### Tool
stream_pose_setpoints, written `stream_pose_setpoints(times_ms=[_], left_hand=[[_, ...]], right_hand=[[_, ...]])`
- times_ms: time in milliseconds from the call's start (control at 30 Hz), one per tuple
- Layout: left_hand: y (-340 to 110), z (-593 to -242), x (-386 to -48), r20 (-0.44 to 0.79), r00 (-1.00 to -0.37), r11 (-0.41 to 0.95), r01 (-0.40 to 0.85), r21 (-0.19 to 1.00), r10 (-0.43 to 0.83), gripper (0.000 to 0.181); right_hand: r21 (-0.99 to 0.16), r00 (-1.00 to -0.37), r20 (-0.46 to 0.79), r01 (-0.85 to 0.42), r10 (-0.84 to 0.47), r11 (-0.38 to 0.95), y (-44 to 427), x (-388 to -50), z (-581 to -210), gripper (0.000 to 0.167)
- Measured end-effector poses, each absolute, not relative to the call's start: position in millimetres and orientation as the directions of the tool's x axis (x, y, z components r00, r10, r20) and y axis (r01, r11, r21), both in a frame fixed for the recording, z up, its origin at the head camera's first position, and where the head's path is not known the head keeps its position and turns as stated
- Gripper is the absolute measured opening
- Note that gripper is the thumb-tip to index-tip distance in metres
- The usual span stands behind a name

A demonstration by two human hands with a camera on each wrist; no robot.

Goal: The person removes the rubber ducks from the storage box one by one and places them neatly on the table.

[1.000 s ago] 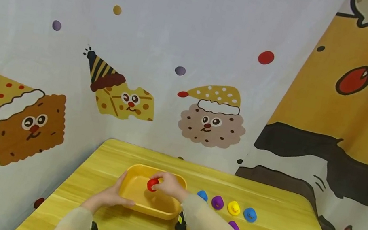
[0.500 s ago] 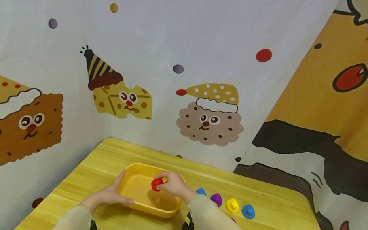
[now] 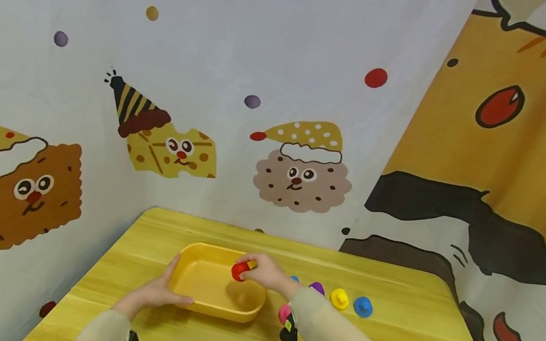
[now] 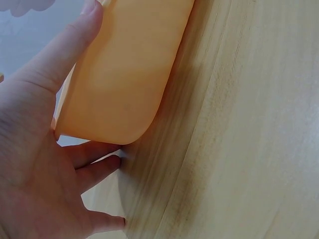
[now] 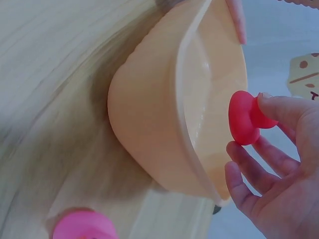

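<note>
In the head view a yellow-orange plastic tub (image 3: 205, 308) stands on the table. My left hand (image 3: 155, 291) rests against its left end. In the left wrist view the thumb lies straight along the tub's wall (image 4: 124, 74), and the spread fingers touch the end and reach down toward the tabletop. My right hand (image 3: 263, 271) pinches a red rubber duck (image 3: 239, 271) between thumb and fingers, above the tub's right part. The right wrist view shows the red duck (image 5: 242, 117) near the tub's rim, its face turned out of sight.
A pink duck (image 3: 284, 312) sits right of the tub, partly hidden by the black wrist device (image 3: 289, 333). Behind the right forearm are a purple duck (image 3: 317, 288), a yellow duck (image 3: 340, 299) and a blue duck (image 3: 363, 306). Another blue one (image 3: 294, 280) is mostly hidden. A printed cloth hangs behind the table.
My right hand has moved slightly right over the tub with the red duck. The pink duck has come into sight. My left hand stays against the tub. The head view has shifted a little.
</note>
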State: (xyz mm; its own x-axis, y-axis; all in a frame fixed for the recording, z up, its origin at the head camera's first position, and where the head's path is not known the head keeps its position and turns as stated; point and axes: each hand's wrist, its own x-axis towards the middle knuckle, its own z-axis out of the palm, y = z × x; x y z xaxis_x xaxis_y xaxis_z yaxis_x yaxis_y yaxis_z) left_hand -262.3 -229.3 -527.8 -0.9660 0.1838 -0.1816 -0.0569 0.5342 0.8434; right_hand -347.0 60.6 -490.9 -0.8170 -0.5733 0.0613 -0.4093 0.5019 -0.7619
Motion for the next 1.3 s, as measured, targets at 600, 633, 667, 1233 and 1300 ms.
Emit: stream_pose_setpoints(times_ms=[600, 633, 667, 1233, 1300], left_hand=[[-230.4, -527.9, -262.7, -0.183, -0.961, 0.529, -0.048, 0.847, 0.206, 0.131], [-230.4, -527.9, -262.8, -0.184, -0.961, 0.528, -0.049, 0.848, 0.206, 0.131], [-230.2, -527.8, -262.8, -0.185, -0.961, 0.527, -0.051, 0.848, 0.206, 0.131], [-230.4, -526.8, -262.0, -0.212, -0.955, 0.568, -0.06, 0.821, 0.206, 0.129], [-230.1, -526.5, -262.1, -0.213, -0.955, 0.568, -0.062, 0.821, 0.204, 0.129]], right_hand=[[-0.752, -0.83, 0.102, -0.426, -0.549, 0.504, 104.9, -343.1, -471.8, 0.029], [-0.752, -0.831, 0.103, -0.425, -0.546, 0.504, 107.8, -342.8, -472.2, 0.029], [-0.75, -0.834, 0.104, -0.423, -0.542, 0.509, 110.7, -342.5, -472.9, 0.029], [-0.768, -0.857, 0.105, -0.393, -0.505, 0.506, 153.5, -336.2, -468.8, 0.031], [-0.773, -0.86, 0.113, -0.39, -0.497, 0.5, 159.3, -334.8, -465.9, 0.031]])
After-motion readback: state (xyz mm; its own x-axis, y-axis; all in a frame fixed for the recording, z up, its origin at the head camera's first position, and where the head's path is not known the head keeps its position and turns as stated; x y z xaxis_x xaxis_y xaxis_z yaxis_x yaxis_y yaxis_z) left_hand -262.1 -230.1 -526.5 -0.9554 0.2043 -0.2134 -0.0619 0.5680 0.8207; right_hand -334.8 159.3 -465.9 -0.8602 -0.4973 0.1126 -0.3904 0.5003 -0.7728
